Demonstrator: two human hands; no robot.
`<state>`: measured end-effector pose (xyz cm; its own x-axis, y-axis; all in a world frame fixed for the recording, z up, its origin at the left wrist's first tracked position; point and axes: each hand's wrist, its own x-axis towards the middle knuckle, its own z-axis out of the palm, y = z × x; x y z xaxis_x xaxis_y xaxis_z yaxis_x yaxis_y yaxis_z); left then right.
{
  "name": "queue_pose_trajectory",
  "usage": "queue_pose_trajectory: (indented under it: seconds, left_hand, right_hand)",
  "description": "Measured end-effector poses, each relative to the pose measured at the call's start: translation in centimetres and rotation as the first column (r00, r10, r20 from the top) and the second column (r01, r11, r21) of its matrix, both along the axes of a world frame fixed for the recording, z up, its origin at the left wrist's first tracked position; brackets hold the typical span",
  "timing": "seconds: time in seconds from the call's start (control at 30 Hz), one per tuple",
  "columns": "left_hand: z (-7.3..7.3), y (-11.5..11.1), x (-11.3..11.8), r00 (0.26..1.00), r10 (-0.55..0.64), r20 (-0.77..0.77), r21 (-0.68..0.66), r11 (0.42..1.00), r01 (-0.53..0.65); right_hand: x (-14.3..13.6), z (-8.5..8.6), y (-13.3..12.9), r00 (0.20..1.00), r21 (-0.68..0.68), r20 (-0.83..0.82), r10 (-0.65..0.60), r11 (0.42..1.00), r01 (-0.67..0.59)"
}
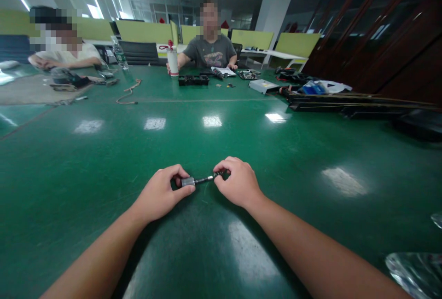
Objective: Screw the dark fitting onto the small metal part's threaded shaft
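Observation:
Just above the green tabletop, my left hand [165, 192] is closed round a short grey cylindrical handle with a thin dark shaft, which looks like a screwdriver [188, 181]. The shaft points right and ends in a bright silver section. At that end my right hand [238, 180] pinches a small dark piece [218, 174] between thumb and fingers. The piece seems to meet the shaft's tip; its kind is too small to make out, and part of it is hidden by my fingers.
Across the green table [103, 161] sit two people, one with a hand at a white bottle [173, 62]. Farther back lie a black part [193, 80], a cord [129, 91], a silver box [263, 86] and long dark bars [345, 102]. Clear plastic [414, 267] lies at lower right.

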<state>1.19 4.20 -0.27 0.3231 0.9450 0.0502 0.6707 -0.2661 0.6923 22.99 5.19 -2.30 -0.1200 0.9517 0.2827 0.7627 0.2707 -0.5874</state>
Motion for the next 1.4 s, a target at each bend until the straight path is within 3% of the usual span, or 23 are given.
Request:
queue_pose_trajectory:
  seconds: [0.17,0.4,0.77,1.4]
  left_hand:
    - [-0.07,-0.03,0.01,1.0,0.0,-0.002,-0.001,1.0,0.0]
    - [-0.55,0.06,-0.44,0.999,-0.049,-0.002,0.043,0.998,0.049]
    - [-0.29,0.1,-0.07,0.999,-0.034,-0.033,0.015,0.999,0.035]
    - [-0.48,0.27,-0.12,0.997,-0.026,-0.075,0.025,0.999,0.028]
  right_hand:
    - [-0.32,-0.21,-0.12,0.994,0.002,-0.032,0.103,0.995,-0.103]
    - [-0.83,-0.36,-0.44,0.934,-0.055,-0.211,0.288,0.95,-0.306]
    - [-0.78,-0.57,-0.41,0.915,-0.066,-0.277,0.295,0.944,-0.324]
    - [-0.88,-0.33,-0.48,0.921,-0.076,-0.246,0.301,0.942,-0.328]
